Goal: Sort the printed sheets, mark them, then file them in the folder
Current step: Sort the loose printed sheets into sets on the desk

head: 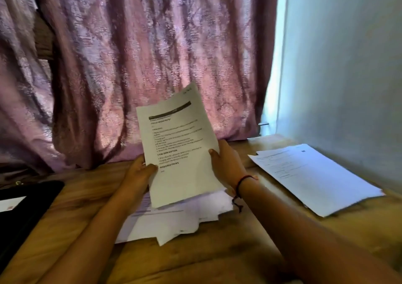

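A bundle of printed sheets [178,144] stands raised and tilted above the wooden table. My left hand [139,175] grips its lower left edge with the thumb on the front. My right hand [226,164] grips the right edge, thumb on the front; a dark cord bracelet circles that wrist. A second sheet peeks out behind the front one at the top. Under my hands lies a loose, untidy pile of printed sheets [174,220]. A neater stack of printed sheets [315,177] lies at the right. A black folder [28,209] lies at the left edge.
The wooden table [217,255] runs across the foreground. A pink patterned curtain [139,55] hangs right behind it, and a pale wall [348,66] closes the right side. A white card [10,203] lies on the black folder.
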